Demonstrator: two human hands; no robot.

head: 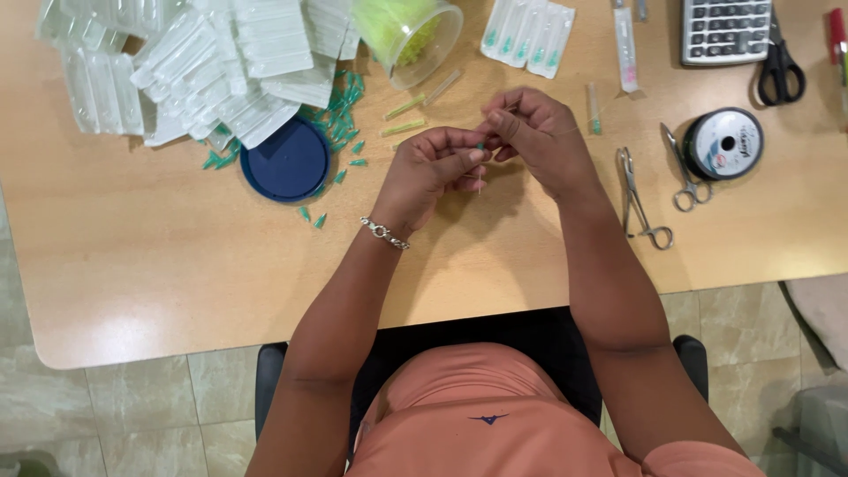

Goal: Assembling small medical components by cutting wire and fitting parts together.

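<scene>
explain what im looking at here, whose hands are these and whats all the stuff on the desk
This is one picture from a camera worn on a person's head, looking down at their own hands over a wooden desk. The left hand and right hand meet, pinching a small green-tipped piece between the fingertips. On the desk lie a heap of clear plastic packets, a dark blue round lid, scattered green caps, a tipped clear tub, metal forceps, a wire spool, black scissors and a calculator.

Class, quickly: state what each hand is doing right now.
Left hand: closed, pinching a small green-tipped needle piece.
Right hand: closed, fingers pinched on the same piece.
</scene>
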